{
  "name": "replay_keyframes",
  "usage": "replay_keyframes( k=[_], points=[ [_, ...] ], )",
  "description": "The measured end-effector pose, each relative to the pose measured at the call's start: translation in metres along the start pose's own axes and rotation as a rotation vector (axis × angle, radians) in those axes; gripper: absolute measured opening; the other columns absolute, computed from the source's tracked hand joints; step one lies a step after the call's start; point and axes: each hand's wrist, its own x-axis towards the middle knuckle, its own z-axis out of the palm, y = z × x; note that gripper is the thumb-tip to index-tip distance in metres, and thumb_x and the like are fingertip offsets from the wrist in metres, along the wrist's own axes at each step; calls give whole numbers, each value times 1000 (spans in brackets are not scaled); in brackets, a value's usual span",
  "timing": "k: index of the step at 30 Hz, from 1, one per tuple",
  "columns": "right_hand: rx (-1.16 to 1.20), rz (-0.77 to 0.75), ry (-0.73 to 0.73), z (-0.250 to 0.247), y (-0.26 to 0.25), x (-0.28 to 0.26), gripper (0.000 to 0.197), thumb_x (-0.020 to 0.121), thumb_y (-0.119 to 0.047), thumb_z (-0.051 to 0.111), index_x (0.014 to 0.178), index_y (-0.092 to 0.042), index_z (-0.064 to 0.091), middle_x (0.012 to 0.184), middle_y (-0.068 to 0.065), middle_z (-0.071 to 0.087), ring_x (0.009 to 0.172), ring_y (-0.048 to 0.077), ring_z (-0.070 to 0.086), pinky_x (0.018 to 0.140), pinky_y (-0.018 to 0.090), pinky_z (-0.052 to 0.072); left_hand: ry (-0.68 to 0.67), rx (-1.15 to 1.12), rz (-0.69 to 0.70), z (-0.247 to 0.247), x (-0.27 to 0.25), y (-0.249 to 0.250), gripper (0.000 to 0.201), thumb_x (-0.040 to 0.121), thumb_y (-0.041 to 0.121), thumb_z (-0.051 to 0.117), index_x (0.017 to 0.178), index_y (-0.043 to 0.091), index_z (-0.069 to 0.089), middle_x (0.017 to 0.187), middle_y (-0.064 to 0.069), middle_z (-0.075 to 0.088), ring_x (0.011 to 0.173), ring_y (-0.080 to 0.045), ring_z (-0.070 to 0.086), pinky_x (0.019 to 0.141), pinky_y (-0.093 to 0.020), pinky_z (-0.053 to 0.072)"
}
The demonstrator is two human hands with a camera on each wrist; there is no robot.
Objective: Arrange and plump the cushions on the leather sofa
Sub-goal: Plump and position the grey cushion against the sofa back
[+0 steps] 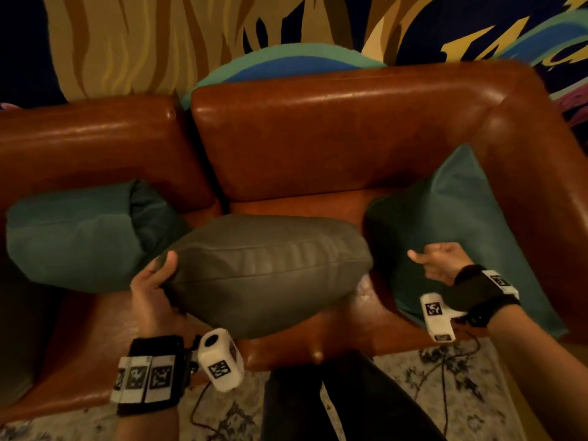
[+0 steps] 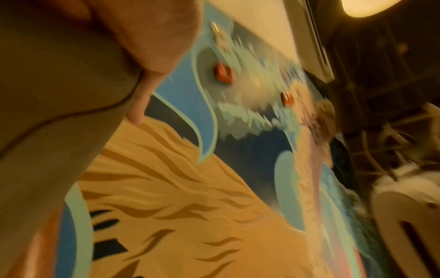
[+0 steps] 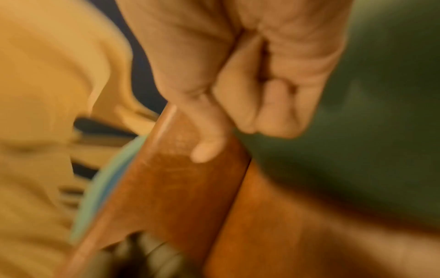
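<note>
A: Where's the grey cushion (image 1: 270, 272) sitting?

B: Mid-seat on the leather sofa (image 1: 334, 135), propped on its lower edge with a seam facing up. The left hand (image 1: 152, 291) grasps its left end, thumb on top and fingers hidden underneath. I'd say that grip is there to steady the cushion while it gets plumped.

A: And the right hand (image 1: 440, 261)?

B: Off the cushion, near its right end, in front of the teal cushion (image 1: 461, 230) that leans in the sofa's right corner. The fingers are curled into the palm with the thumb poking out, gripping nothing. The right wrist view shows the same clenched shape.

A: So a punch is coming?

B: Likely a knock into the free end, squeezing the filling against the left hand. That's my guess.

A: Anything else?

B: Another teal cushion (image 1: 82, 233) lies slumped against the left backrest, touching the grey one, and probably needs straightening. A mural (image 1: 159, 43) covers the wall behind.
</note>
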Motion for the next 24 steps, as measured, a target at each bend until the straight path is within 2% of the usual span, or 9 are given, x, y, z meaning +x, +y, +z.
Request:
replay_keyframes(
  k=[2, 4, 7, 10, 13, 16, 18, 21, 24],
  points=[
    [-88, -19, -71, 6, 1, -1, 41, 83, -5, 69, 59, -17, 39, 49, -2, 29, 34, 6, 27, 39, 16, 19, -38, 87, -21, -3, 9, -8, 22, 94, 10, 51, 86, 11, 71, 75, 1, 75, 67, -11, 71, 57, -16, 55],
    [-251, -56, -151, 34, 3, -4, 12, 84, -15, 70, 81, -16, 59, 64, 3, 50, 50, 11, 45, 48, 20, 31, -65, 153, -56, -5, 14, -16, 21, 94, 8, 49, 89, 9, 69, 73, 1, 75, 65, -10, 70, 55, -15, 54],
    [-292, -146, -128, 72, 3, 4, 32, 89, -25, 65, 118, -14, 60, 97, 4, 62, 83, 16, 58, 70, 26, 45, -102, 214, -72, -11, 16, -19, 29, 93, 8, 49, 80, 13, 74, 75, -2, 75, 70, -14, 71, 62, -19, 56],
    [-337, -211, -94, 99, -4, 14, 46, 88, -35, 65, 128, -13, 58, 117, 2, 62, 114, 18, 56, 101, 31, 43, -79, 233, -86, -17, 9, -19, 38, 94, 6, 47, 72, 16, 76, 72, 0, 74, 67, -12, 71, 57, -17, 55],
    [-401, -153, -37, 124, -8, 19, 50, 80, -37, 74, 119, -8, 63, 119, 9, 65, 115, 25, 59, 102, 33, 44, -71, 196, -105, -14, 3, -18, 42, 95, 4, 43, 72, 15, 77, 70, 2, 75, 66, -10, 71, 56, -16, 55],
    [-512, 12, 0, 132, -11, 21, 54, 80, -37, 74, 119, -4, 58, 116, 11, 62, 113, 32, 58, 96, 37, 47, -80, 198, -116, -6, -1, -20, 31, 95, 3, 42, 86, 7, 71, 73, -2, 75, 67, -14, 71, 58, -19, 56],
    [-515, 48, -46, 127, -16, 22, 44, 81, -32, 72, 112, -2, 61, 112, 17, 64, 108, 32, 61, 94, 39, 49, -80, 211, -104, -1, -5, -20, 25, 94, 4, 45, 90, 4, 70, 77, -7, 75, 74, -20, 71, 68, -25, 57],
    [-317, 39, -36, 115, -26, 18, 41, 79, -16, 74, 115, 1, 63, 119, 21, 64, 94, 23, 61, 91, 36, 51, -27, 218, -29, -5, -4, -17, 20, 89, 9, 55, 85, 8, 74, 88, -16, 71, 91, -33, 64, 87, -41, 48],
    [-107, 95, -70, 101, -40, 6, 32, 69, -4, 80, 100, -1, 70, 112, 21, 68, 101, 30, 65, 97, 45, 50, 36, 212, -10, -14, 0, -8, 14, 85, 12, 62, 83, 8, 75, 95, -22, 69, 95, -36, 63, 91, -46, 47]
  ],
)
